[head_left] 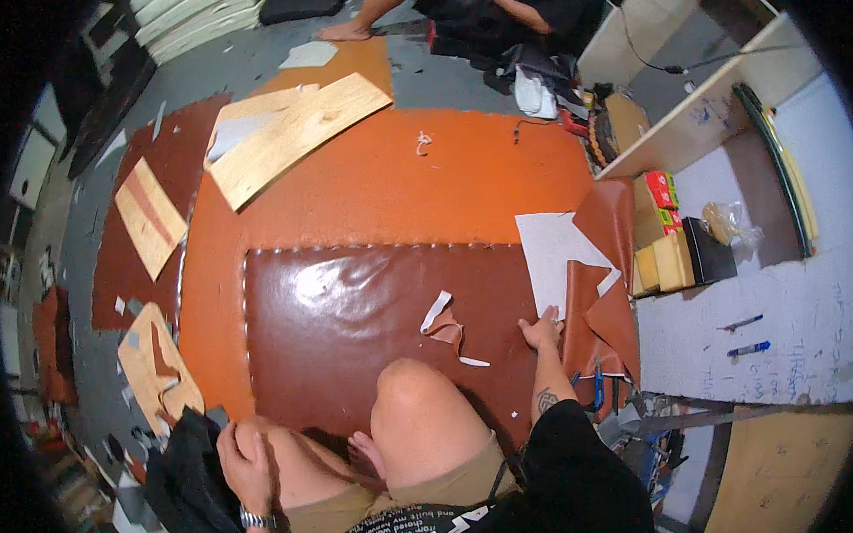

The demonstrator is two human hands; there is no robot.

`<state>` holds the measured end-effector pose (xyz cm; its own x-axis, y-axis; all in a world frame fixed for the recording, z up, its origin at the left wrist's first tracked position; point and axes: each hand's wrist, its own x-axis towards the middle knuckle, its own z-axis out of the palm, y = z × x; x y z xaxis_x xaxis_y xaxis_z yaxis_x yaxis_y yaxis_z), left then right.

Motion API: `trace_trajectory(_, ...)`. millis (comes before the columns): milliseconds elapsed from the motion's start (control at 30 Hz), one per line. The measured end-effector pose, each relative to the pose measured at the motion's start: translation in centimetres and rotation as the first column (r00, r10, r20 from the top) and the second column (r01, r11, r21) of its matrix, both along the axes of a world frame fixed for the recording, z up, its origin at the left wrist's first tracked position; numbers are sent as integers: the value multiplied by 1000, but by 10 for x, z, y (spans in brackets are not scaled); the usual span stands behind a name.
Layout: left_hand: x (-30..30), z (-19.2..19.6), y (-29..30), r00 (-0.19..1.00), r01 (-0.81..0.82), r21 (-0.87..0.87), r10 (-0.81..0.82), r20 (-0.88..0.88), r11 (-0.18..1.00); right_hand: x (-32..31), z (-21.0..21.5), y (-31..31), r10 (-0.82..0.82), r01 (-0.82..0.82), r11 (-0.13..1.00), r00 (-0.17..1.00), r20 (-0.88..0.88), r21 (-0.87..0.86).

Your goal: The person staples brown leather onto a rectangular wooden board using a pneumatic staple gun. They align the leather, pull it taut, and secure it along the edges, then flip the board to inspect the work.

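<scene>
My right hand (542, 331) reaches forward to the lower edge of a brown leather piece (586, 314), its thumb apart from the fingers. The fingertips touch the leather's pale underside (544, 252), which shows where the piece is folded. My left hand (244, 456) lies on my left knee, fingers stretched out and holding nothing. Between my knees and the leather piece, a narrow leather scrap (446, 328) with white edges rests on the dark brown mat (339, 357).
Wooden boards (299, 140) lie at the far left, with a smaller board (152, 217) nearer. Scissors with blue handles (599, 390) are beside my right forearm. Yellow blocks (666, 264) and pens (748, 349) occupy the low shelf at right. Another person (510, 16) sits at the far side.
</scene>
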<state>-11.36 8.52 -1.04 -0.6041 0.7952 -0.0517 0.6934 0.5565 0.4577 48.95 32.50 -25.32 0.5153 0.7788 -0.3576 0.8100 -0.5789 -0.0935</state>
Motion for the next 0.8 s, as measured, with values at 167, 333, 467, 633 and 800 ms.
trace_trajectory(167, 1, 6, -6, 999, -39, 20, 39, -1, 999, 12, 8, 12, 106, -112, 992, 991, -84, -66)
trace_trajectory(333, 5, 9, -2, 1000, -27, 17, 27, 0, 999, 1, 7, 18, 79, -80, 990, 997, -19, -117)
trace_trajectory(467, 4, 7, 4, 1000, -8, 16, 8, -12, 1000, -15, 8, 16, 41, -42, 996, 999, -21, -83)
trace_trajectory(633, -3, 2, 5, 1000, -10, 21, 9, 14, 1000, -20, 14, 15, 12, -10, 993, 1000, 18, -115)
trace_trajectory(800, -7, -1, 4, 1000, -3, 26, 3, 19, 1000, -27, 5, 14, -67, 70, 995, 997, 42, -77)
